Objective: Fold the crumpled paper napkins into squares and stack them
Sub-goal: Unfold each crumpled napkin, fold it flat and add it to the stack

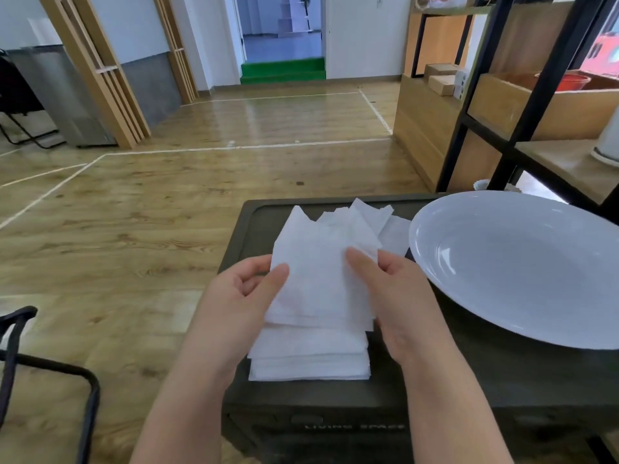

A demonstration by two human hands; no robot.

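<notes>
A large white bowl sits on the right of a dark box, close beside the work. Behind it stands a black-framed shelf; a black chair frame is at lower left on the wooden floor. Both hands hold a white napkin above the box, its top edge ragged and uneven. The left hand pinches its left edge, the right hand its right edge, thumbs on top. Beneath lies a stack of folded napkins. More loose paper lies behind, near the bowl.
</notes>
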